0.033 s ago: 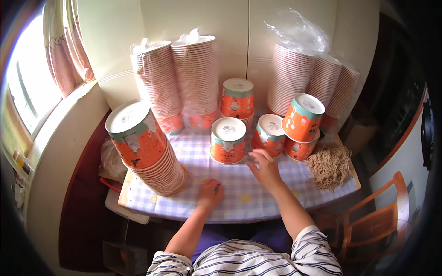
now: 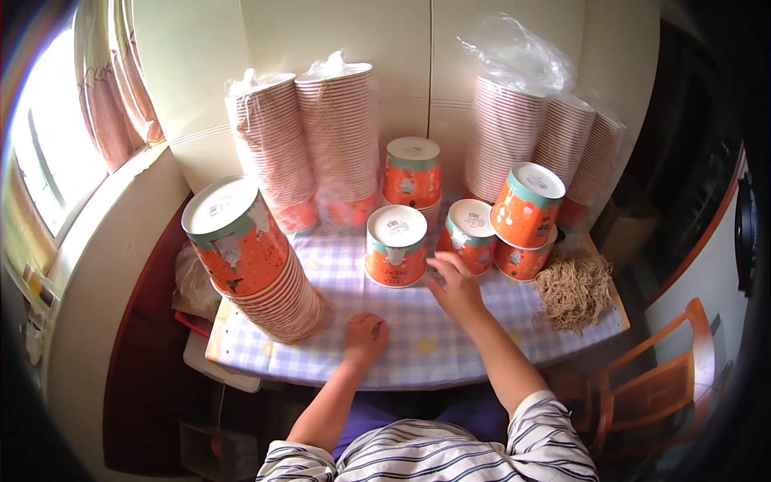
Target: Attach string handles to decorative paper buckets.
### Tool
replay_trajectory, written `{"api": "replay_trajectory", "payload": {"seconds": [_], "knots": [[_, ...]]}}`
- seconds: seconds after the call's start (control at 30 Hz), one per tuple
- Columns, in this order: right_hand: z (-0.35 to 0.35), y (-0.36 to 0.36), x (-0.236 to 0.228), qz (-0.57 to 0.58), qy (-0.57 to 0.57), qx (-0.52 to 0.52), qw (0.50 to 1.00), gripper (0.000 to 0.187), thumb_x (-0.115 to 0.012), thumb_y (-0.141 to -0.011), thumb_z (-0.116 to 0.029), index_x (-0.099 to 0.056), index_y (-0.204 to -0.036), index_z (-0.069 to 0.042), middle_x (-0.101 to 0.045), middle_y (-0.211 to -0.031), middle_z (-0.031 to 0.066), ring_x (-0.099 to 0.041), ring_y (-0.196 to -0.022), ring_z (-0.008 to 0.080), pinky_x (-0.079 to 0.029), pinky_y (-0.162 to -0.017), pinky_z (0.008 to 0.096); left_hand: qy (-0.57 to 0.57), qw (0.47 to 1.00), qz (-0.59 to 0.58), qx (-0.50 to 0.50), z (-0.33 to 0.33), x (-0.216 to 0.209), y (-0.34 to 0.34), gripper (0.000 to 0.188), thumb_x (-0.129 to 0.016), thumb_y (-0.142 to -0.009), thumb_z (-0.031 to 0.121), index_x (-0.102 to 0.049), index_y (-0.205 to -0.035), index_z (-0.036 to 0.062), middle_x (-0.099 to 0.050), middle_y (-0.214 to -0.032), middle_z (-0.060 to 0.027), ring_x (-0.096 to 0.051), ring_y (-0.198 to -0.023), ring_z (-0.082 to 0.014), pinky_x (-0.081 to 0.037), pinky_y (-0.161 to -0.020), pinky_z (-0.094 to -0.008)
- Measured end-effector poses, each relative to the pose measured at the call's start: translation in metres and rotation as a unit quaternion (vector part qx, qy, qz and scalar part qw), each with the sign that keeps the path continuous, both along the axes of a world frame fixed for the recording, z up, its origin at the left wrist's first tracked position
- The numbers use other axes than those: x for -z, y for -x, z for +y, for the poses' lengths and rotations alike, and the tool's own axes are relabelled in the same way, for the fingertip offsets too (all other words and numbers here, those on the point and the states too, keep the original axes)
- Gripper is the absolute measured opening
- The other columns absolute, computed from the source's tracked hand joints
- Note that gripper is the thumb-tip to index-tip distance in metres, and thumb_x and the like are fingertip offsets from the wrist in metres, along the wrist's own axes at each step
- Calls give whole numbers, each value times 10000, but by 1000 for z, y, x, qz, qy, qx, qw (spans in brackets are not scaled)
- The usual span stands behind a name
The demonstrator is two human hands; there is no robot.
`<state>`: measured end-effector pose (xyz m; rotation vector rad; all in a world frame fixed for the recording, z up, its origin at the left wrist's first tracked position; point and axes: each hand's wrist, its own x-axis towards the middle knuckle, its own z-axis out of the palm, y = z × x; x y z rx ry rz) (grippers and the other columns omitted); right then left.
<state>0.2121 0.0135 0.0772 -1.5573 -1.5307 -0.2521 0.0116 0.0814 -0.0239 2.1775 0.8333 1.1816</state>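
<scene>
My right hand (image 2: 458, 287) is open, fingers parted and bent, its fingertips close to an upside-down orange paper bucket (image 2: 396, 247) with a green band and white base. Whether they touch it I cannot tell. Beside that hand stands another upside-down bucket (image 2: 470, 241). My left hand (image 2: 366, 338) rests closed on the checked tablecloth (image 2: 434, 321); a small dark patch shows at its fingers, and what they hold, if anything, is hidden. To its left leans a tall nested stack of upside-down paper buckets (image 2: 249, 253).
Two buckets (image 2: 530, 207) are piled at the right, beside a heap of tan paper shreds (image 2: 574, 293). Behind stand plastic-wrapped bucket stacks (image 2: 341, 145) at left and more stacks (image 2: 506, 136) at right. A short stack (image 2: 413, 173) is between them. A wooden chair (image 2: 654, 386) stands at the right.
My right hand has shifted slightly left, closer to the front middle bucket. My left hand stays in place.
</scene>
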Motion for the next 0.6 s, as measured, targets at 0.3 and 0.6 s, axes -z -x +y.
{"api": "replay_trajectory", "payload": {"seconds": [0.3, 0.6], "knots": [[75, -28, 17, -205, 9, 18, 978, 220, -665, -754, -195, -574, -895, -54, -570, -1103, 145, -523, -1046, 308, -367, -960, 464, -20, 1000, 9, -10, 0, 0, -3, 79, -622, -722, 104, -631, -771, 43, -610, -809, -127, -572, -787, -313, -463, -704, -398], [-28, -51, 39, 609, -122, -146, 770, 126, -571, -892, -145, -572, -958, -38, -627, -931, 56, -592, -840, 110, -481, -742, 259, -18, 996, -74, -54, 1, 6, 4, 96, -619, -755, 107, -625, -821, 37, -611, -852, -133, -570, -822, -307, -455, -748, -382]]}}
